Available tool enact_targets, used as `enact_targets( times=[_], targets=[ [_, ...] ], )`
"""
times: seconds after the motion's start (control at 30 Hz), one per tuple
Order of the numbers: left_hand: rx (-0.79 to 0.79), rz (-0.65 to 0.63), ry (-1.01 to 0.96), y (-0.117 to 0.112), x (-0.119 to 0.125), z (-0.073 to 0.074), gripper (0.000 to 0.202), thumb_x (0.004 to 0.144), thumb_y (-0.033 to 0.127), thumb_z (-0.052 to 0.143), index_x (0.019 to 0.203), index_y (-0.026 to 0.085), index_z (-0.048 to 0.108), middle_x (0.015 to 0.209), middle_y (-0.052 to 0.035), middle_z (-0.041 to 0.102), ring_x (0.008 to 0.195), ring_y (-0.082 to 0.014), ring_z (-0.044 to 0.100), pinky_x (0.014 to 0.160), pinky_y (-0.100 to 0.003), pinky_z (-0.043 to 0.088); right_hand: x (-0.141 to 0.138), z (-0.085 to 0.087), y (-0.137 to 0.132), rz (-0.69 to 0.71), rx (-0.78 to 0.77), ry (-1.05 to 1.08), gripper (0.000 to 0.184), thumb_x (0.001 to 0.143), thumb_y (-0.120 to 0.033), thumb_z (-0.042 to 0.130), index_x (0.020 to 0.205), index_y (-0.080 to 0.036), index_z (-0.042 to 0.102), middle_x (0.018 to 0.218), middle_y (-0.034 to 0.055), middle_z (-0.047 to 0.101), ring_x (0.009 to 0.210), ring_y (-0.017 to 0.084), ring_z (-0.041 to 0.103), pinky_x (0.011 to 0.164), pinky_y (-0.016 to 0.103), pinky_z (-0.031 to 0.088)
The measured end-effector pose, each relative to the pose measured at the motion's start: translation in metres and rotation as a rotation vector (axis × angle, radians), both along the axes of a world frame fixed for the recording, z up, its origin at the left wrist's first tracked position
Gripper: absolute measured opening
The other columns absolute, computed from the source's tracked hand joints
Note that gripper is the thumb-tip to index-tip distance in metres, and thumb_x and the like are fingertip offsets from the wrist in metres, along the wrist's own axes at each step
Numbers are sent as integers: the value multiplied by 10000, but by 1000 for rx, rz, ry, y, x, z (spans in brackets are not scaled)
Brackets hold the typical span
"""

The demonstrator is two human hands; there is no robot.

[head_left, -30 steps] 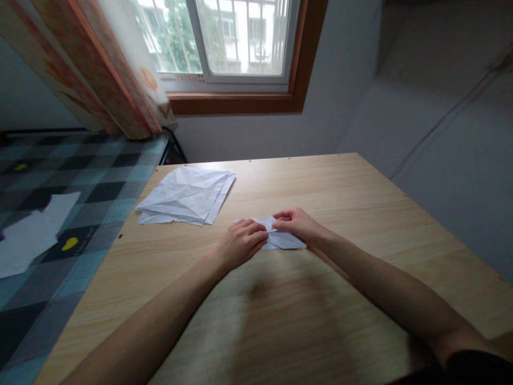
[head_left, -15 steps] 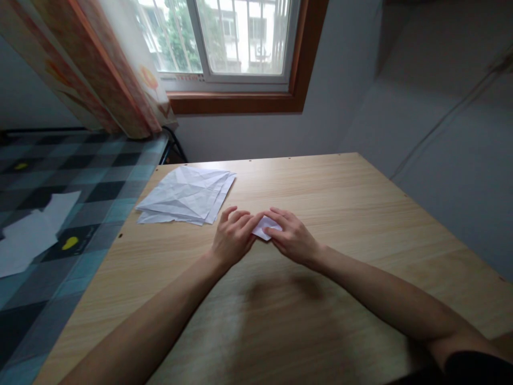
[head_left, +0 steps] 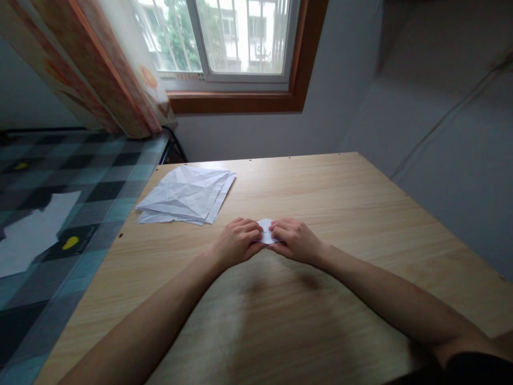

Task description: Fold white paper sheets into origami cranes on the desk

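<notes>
My left hand (head_left: 239, 240) and right hand (head_left: 294, 239) lie knuckles up, fingers curled, fingertips nearly meeting, both forearms stretched forward.

Left hand (head_left: 239, 243), right hand (head_left: 294, 240), pressing folded paper (head_left: 265, 231), wooden table (head_left: 340, 203)

Small folded white paper (head_left: 265, 231): lies flat on wooden table, frame centre, slightly below middle. Mostly covered from both sides by fingers; only narrow creased patch shows between them. Exact folded shape hidden.
</notes>
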State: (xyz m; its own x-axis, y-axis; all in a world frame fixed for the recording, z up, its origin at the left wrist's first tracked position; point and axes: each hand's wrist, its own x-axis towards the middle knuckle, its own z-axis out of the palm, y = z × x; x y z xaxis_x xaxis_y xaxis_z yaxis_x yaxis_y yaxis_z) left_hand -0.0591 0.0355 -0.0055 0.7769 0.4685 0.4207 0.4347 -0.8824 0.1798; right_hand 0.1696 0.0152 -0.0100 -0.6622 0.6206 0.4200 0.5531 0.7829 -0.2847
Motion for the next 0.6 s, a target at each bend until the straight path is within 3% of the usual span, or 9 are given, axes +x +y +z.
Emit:
enact_targets(
  times=[0.23, 0.37, 0.47, 0.6],
  targets=[
    [-47, 80, -61, 1, 1, 0, 251, 936, 316, 580, 729, 193, 652, 875, -33, 730, 838, -174, 651, 791, -319, 487, 0, -1, 3, -127, -29, 75, 267, 926, -277, 613, 676, -196, 567, 860, 72, 694, 832, 206, 595, 790, 339, 470],
    [-92, 123, -47, 1, 3, 2, 170, 913, 261, 584, 770, 190, 643, 898, -50, 712, 852, -184, 629, 806, -329, 495, -1, 0, 4, -214, -50, -3, 198, 905, -272, 641, 729, -189, 605, 886, 88, 674, 874, 229, 582, 804, 357, 473],
    [-114, 122, -32, 1, 4, 2, 123, 914, 248, 574, 857, 191, 667, 930, -54, 711, 872, -185, 620, 820, -331, 490, -2, 0, 4, -254, -81, -13, 101, 892, -277, 660, 883, -177, 651, 946, 99, 680, 920, 248, 584, 835, 382, 481],
    [-49, 71, 28, 0, 3, 2, 203, 930, 220, 531, 1016, 242, 714, 1035, -42, 710, 935, -198, 608, 851, -354, 467, -2, -3, 5, -286, -126, 22, 369, 885, -289, 662, 1226, -160, 600, 1199, 150, 663, 1090, 290, 573, 937, 453, 461]
  ],
)
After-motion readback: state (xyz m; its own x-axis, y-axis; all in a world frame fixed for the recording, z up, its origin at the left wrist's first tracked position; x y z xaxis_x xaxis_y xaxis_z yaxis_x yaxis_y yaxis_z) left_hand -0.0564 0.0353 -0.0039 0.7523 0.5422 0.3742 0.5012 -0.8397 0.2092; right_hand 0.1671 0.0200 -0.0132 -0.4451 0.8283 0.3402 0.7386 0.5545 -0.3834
